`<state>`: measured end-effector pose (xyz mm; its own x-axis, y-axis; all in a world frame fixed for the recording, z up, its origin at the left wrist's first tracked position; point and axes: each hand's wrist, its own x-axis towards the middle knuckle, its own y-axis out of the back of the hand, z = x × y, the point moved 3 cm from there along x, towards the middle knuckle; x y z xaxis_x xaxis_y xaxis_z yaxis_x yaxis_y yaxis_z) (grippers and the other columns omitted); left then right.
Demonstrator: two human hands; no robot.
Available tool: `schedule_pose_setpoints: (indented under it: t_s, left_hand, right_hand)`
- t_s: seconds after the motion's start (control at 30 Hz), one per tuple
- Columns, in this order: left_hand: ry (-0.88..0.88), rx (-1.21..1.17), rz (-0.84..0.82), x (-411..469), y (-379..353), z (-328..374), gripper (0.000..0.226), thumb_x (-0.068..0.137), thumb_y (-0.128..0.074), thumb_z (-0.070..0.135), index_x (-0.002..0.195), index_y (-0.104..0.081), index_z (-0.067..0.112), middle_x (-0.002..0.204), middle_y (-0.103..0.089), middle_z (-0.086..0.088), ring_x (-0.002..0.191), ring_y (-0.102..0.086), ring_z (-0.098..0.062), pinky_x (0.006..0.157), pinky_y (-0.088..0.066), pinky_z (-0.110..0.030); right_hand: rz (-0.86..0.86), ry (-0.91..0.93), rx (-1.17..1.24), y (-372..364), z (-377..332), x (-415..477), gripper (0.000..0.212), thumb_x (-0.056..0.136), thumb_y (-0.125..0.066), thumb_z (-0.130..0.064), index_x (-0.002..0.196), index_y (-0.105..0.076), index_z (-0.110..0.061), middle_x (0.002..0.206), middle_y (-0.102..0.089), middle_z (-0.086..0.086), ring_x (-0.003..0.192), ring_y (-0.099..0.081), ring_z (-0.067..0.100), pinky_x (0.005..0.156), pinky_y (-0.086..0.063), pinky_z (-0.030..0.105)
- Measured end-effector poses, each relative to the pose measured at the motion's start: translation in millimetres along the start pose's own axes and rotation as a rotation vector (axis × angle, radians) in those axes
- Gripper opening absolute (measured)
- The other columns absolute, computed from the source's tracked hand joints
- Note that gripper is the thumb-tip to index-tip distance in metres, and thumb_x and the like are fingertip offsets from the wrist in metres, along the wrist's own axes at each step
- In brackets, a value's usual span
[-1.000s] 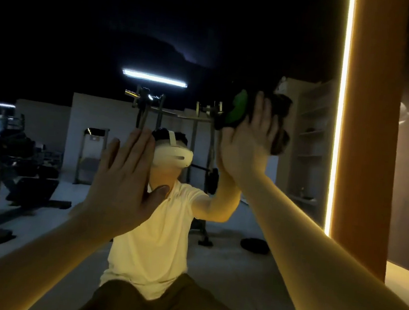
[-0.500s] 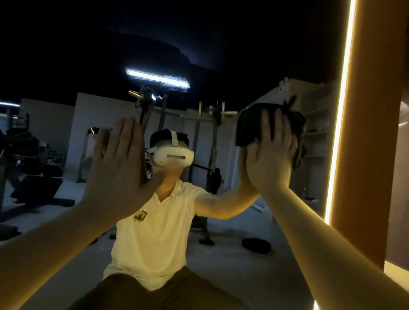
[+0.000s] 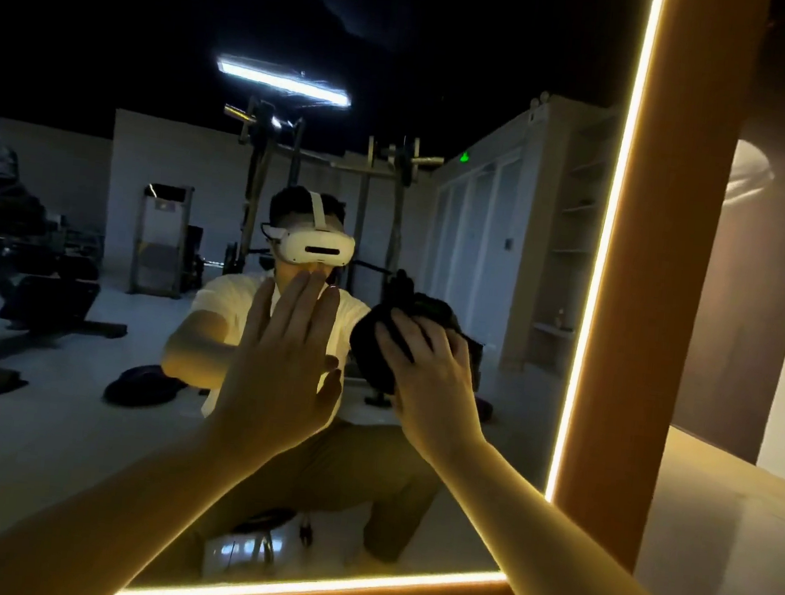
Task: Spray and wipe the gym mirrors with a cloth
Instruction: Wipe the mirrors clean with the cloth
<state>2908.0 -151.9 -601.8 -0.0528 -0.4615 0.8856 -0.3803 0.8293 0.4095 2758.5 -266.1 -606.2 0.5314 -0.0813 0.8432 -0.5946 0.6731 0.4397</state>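
1. Dim gym bg; large wall mirror [image 3: 82,411], orange frame w/ glowing LED strip [image 3: 642,321] on its R edge.
2. Flat on the glass: left hand [image 3: 278,368], fingers straight, holding nothing.
3. Beside it, right hand [image 3: 431,373], fingers curled over dark bunched cloth [image 3: 371,348], pressing it to the glass.
4. Cloth sits just R of left hand, approx same height.

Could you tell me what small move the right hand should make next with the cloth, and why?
Probably a sweep of the cloth downward along the mirror. The right hand holds it bunched against the glass at mid-height, the left hand is spread flat just to its left, and a stretch of glass remains below, down to the lit bottom edge.
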Motion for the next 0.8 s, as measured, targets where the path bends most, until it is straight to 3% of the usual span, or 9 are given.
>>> schedule_pose_setpoints:
  t_s: [0.13, 0.23, 0.33, 0.43, 0.53, 0.6, 0.7, 0.8]
  left_hand:
    - [-0.043, -0.003, -0.047, -27, -13, 7, 0.083, 0.089, -0.071, 0.033, 0.158, -0.038, 0.000, 0.168, -0.027, -0.025, 0.156, -0.025, -0.042, 0.126, -0.018, -0.063]
    - [-0.037, -0.089, -0.052, -45, -13, 26, 0.080, 0.090, -0.058, 0.043, 0.156, -0.041, 0.002, 0.169, -0.022, -0.025, 0.158, -0.020, -0.043, 0.125, -0.020, -0.064]
    - [-0.010, -0.408, -0.117, -64, -9, 57, 0.074, 0.092, -0.053, 0.052, 0.152, -0.046, 0.010, 0.167, -0.029, -0.016, 0.157, -0.023, -0.034, 0.125, -0.026, -0.057]
    - [0.080, -0.844, -0.437, -91, -11, 91, 0.073, 0.091, -0.052, 0.066, 0.153, -0.041, 0.029, 0.163, -0.036, 0.004, 0.150, -0.033, -0.015, 0.121, -0.035, -0.046]
    - [0.170, -1.115, -0.726, -123, -20, 124, 0.084, 0.079, -0.065, 0.076, 0.151, -0.044, 0.038, 0.153, -0.050, 0.013, 0.138, -0.050, -0.005, 0.113, -0.046, -0.040]
    - [0.185, -1.251, -0.832, -141, -24, 146, 0.073, 0.080, -0.080, 0.062, 0.142, -0.057, 0.032, 0.134, -0.065, 0.015, 0.117, -0.064, -0.001, 0.101, -0.056, -0.032]
    - [0.209, -1.362, -0.943, -163, -25, 180, 0.026, 0.089, -0.082, 0.023, 0.114, -0.074, 0.019, 0.106, -0.076, 0.007, 0.101, -0.071, -0.008, 0.085, -0.056, -0.020]
    - [0.273, -1.421, -1.042, -185, -32, 212, 0.005, 0.092, -0.077, 0.012, 0.095, -0.074, 0.008, 0.094, -0.076, -0.005, 0.093, -0.074, -0.020, 0.083, -0.057, -0.030]
  right_hand:
    - [-0.172, -0.055, 0.137, 10, 0, -43, 0.048, 0.078, -0.085, -0.013, 0.123, -0.071, -0.017, 0.129, -0.063, 0.003, 0.121, -0.058, 0.028, 0.099, -0.056, 0.050]
    - [-0.375, -0.342, 0.412, 12, 13, -65, 0.035, 0.095, -0.067, -0.008, 0.126, -0.072, -0.024, 0.124, -0.068, -0.003, 0.114, -0.061, 0.020, 0.099, -0.054, 0.038]
    - [-0.498, -0.643, 0.750, 23, 22, -90, 0.039, 0.093, -0.057, 0.004, 0.108, -0.078, -0.025, 0.101, -0.074, -0.001, 0.093, -0.071, 0.019, 0.082, -0.060, 0.033]
    - [-0.644, -0.833, 1.012, 46, 22, -122, 0.039, 0.093, -0.054, 0.013, 0.105, -0.076, -0.017, 0.098, -0.076, 0.005, 0.088, -0.074, 0.015, 0.067, -0.058, 0.021]
    - [-0.758, -0.958, 1.092, 58, 23, -160, 0.033, 0.094, -0.057, 0.009, 0.115, -0.072, -0.012, 0.107, -0.074, 0.008, 0.096, -0.072, 0.020, 0.067, -0.057, 0.021]
    - [-0.811, -1.019, 1.096, 59, 26, -190, 0.031, 0.093, -0.063, 0.006, 0.117, -0.069, -0.011, 0.112, -0.072, 0.013, 0.099, -0.072, 0.024, 0.074, -0.061, 0.027]
    - [-0.910, -1.134, 1.171, 62, 29, -242, 0.033, 0.090, -0.072, -0.004, 0.121, -0.067, -0.015, 0.115, -0.072, 0.013, 0.104, -0.073, 0.026, 0.089, -0.061, 0.037]
    - [-0.950, -1.282, 1.290, 72, 28, -293, 0.028, 0.092, -0.073, -0.017, 0.118, -0.066, -0.010, 0.110, -0.073, 0.011, 0.101, -0.072, 0.024, 0.093, -0.060, 0.039]
